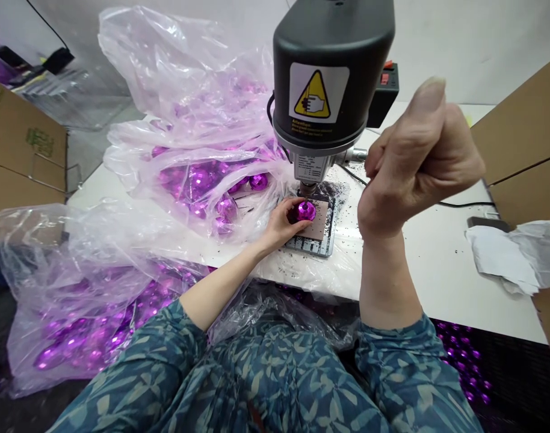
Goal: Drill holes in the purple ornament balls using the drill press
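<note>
My left hand pinches a shiny purple ball and holds it on the small metal base plate right under the drill bit of a bench drill press. My right hand is raised at the right of the machine head, fingers curled in a fist with the thumb up, gripping the press's feed lever, which is mostly hidden by the fingers.
Clear plastic bags of purple balls lie on the white table at the left and on my lap. Cardboard boxes stand at far left and right. Crumpled white paper lies at right. Dark shavings surround the plate.
</note>
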A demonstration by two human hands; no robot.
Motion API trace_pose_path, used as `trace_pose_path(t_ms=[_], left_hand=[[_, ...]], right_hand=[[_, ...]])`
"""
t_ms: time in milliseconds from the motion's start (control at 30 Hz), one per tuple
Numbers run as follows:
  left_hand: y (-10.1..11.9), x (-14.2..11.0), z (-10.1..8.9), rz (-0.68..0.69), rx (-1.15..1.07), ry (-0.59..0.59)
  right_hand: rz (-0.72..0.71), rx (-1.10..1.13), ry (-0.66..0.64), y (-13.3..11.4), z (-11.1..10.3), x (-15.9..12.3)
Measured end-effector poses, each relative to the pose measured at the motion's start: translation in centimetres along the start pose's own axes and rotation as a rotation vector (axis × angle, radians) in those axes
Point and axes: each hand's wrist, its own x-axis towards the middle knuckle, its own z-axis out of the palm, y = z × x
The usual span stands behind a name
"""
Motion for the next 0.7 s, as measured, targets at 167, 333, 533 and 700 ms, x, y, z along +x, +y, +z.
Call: trace_pose_path(t_ms=[167,333,533,700], left_hand=[[0.0,0.0,0.1,-0.014,-0.041,-0.002],[-0.1,0.1,0.1,-0.009,-0.039,0.002],[0.1,-0.1,0.1,-0.019,-0.029,0.007],[0.2,0.0,0.1,-0.022,-0.024,0.014]], right_hand=[[-0.054,0.086,0.024,0.4,-0.4,-1.6],[-0.09,0.149,0.012,1.3,-1.0,-2.7],[-0.06,0.105,0.087,2.1,-0.9,-3.3],[-0.061,0.189,0.052,2.7,-1.3,-4.3]])
